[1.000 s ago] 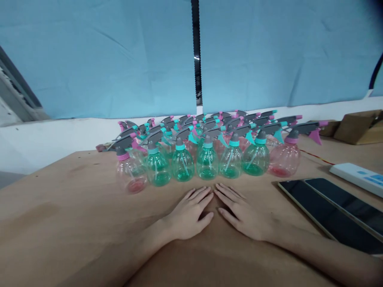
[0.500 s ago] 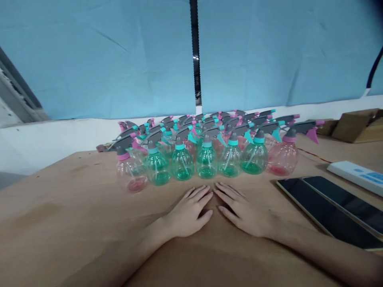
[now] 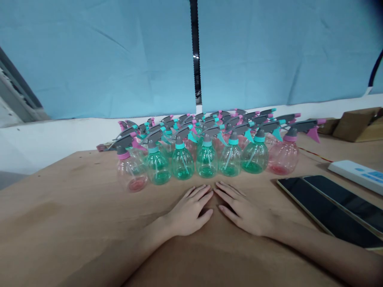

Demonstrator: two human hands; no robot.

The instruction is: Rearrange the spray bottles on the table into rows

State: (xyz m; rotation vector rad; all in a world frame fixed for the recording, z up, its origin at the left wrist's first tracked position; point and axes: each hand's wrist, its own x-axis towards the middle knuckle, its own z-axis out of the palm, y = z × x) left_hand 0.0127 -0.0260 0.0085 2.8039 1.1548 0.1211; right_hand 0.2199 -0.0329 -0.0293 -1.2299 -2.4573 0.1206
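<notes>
My left hand (image 3: pixel 189 211) lies flat on the wooden table (image 3: pixel 74 223), fingers extended and holding nothing. Facing it, my right hand (image 3: pixel 243 211) also rests palm down with its fingers spread, a small gap between the two. Just beyond my fingertips stand several spray bottles in rows, with grey spray heads and pink or teal triggers. A green bottle (image 3: pixel 206 163) at the middle of the front row is nearest to my hands. Pink bottles stand at the front row's left end (image 3: pixel 131 173) and right end (image 3: pixel 283 157). Those behind are partly hidden.
Two dark-screened phones, one nearer (image 3: pixel 326 211) and one farther (image 3: pixel 344 199), lie at the right. Past them are a white power strip (image 3: pixel 356 175), a thin red wire and an open cardboard box (image 3: pixel 356 125). A blue sheet (image 3: pixel 119 59) covers the wall behind.
</notes>
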